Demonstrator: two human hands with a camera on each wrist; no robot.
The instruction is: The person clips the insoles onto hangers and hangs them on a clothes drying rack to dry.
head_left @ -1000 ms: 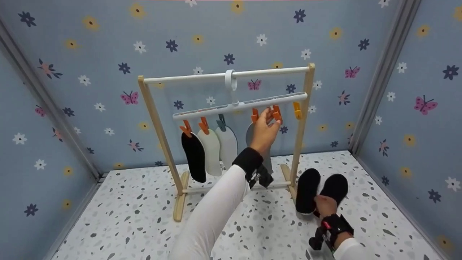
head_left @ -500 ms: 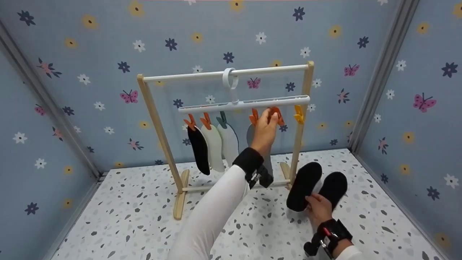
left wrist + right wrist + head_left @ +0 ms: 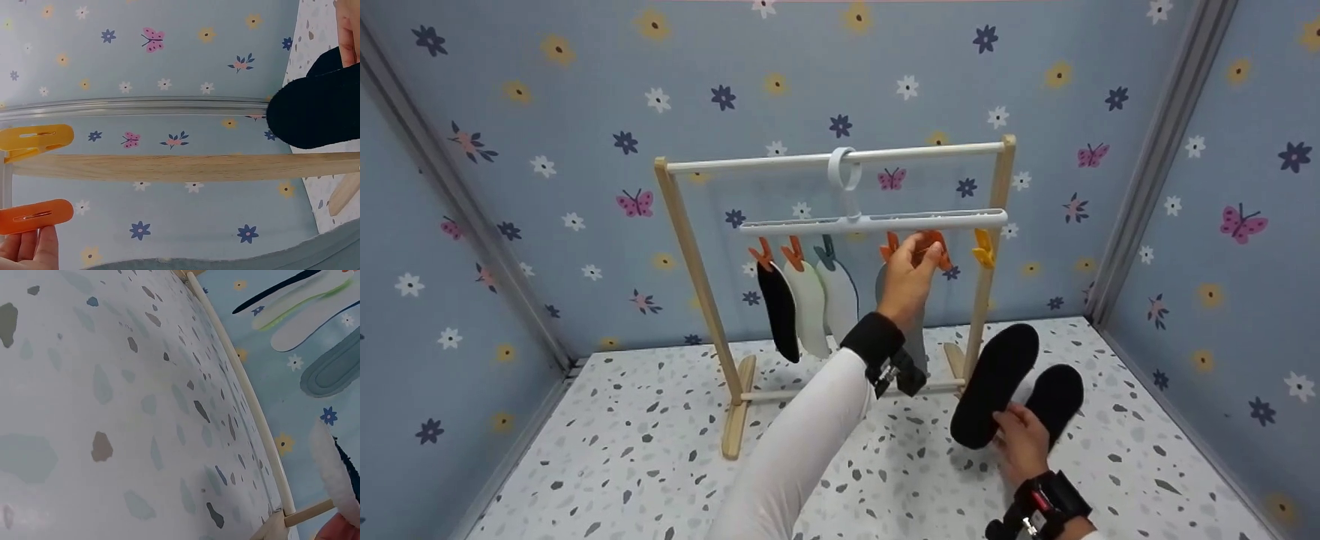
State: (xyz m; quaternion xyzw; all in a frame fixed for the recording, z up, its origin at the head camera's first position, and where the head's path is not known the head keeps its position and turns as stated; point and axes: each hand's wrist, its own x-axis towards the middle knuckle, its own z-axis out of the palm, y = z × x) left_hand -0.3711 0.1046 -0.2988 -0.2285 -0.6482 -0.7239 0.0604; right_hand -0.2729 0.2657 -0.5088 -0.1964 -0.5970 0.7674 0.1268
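Note:
My left hand pinches an orange clothespin hanging from the white hanger. In the left wrist view its fingertips press against that orange peg. My right hand grips a black insole by its lower edge, raised in front of the rack's right foot. The right wrist view shows this insole's fluffy white side. Another black insole is behind the right hand. Left of my left hand, a grey insole hangs partly hidden from an orange peg.
On the hanger's left side hang a black insole, a pale green-edged insole and a white insole, each from a clothespin. A yellow clothespin hangs at the right end. The wooden rack stands on a speckled surface.
My right hand has lifted one black insole off the surface, tilting it, while the other stays behind. The hanger has swung from slanting to nearly level. My left hand stays at the orange clothespin.

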